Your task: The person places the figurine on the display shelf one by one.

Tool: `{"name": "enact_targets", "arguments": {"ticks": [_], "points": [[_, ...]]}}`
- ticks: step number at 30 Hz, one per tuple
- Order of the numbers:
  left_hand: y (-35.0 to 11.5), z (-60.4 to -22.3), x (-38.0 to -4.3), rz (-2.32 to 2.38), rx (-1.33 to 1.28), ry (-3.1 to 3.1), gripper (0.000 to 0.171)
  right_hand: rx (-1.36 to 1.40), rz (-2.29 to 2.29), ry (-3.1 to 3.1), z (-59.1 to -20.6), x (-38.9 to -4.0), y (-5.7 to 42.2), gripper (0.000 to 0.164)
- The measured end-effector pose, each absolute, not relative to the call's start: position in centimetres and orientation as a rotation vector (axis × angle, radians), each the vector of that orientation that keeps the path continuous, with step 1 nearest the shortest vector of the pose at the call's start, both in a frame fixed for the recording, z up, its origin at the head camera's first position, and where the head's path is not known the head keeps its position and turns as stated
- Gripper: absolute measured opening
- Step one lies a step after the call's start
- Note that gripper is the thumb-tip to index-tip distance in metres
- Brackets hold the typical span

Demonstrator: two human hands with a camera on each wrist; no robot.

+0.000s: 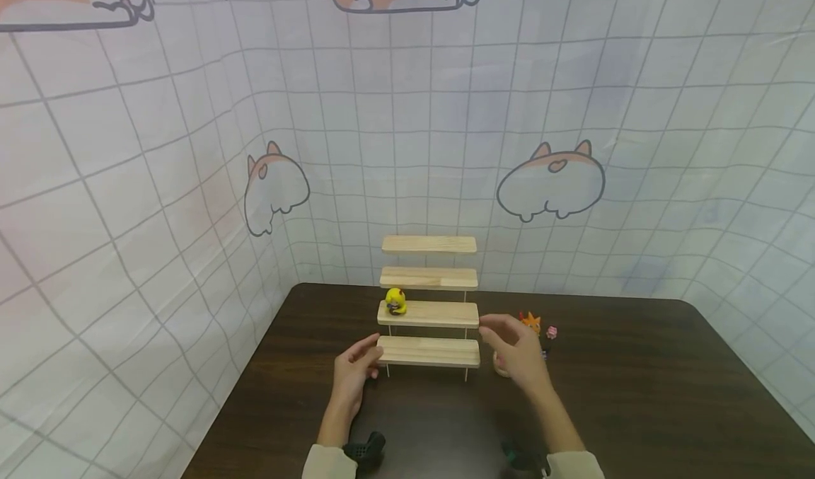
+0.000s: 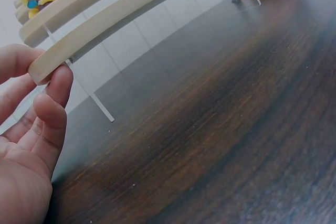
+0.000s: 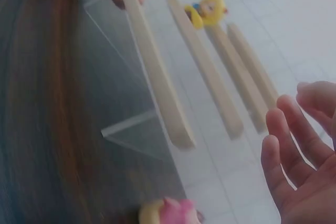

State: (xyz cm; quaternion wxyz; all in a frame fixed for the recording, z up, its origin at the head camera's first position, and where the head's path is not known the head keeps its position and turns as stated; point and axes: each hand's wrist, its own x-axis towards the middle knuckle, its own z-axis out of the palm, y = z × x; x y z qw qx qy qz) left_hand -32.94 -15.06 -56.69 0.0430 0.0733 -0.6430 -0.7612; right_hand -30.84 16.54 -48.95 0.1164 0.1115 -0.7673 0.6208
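A tiered display stand with several pale wooden boards on clear supports stands on the dark table. My left hand (image 2: pixel 31 124) pinches the left end of its lowest board (image 1: pixel 429 351). A yellow-haired figurine (image 1: pixel 395 301) sits at the left end of the second board from the bottom (image 1: pixel 439 314). My right hand (image 1: pixel 518 351) is beside the right end of that second board, and in the right wrist view its loosely bent fingers (image 3: pixel 286 145) hold nothing and stand apart from the boards.
Right of the stand, partly behind my right hand, are an orange spiky figurine (image 1: pixel 531 322) and a small pink item (image 1: pixel 551 332). A pink-and-yellow figurine (image 3: pixel 176 212) shows at the right wrist view's lower edge. A grid-patterned cloth (image 1: pixel 433 146) hangs behind the table (image 1: pixel 637 380).
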Motion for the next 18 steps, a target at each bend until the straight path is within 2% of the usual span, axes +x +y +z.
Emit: {"name": "enact_targets", "arguments": {"ticks": [8,18], "points": [[-14.9,-56.4,-32.7,-2.337,0.212,-1.943,0.041,0.179,1.657,-2.269,-48.4,-30.6,20.3,0.027],[-15.0,-56.3,-32.6,-2.333,0.212,-1.946,0.038,0.061,1.576,-2.275,-48.7,-30.6,23.6,0.033]]}}
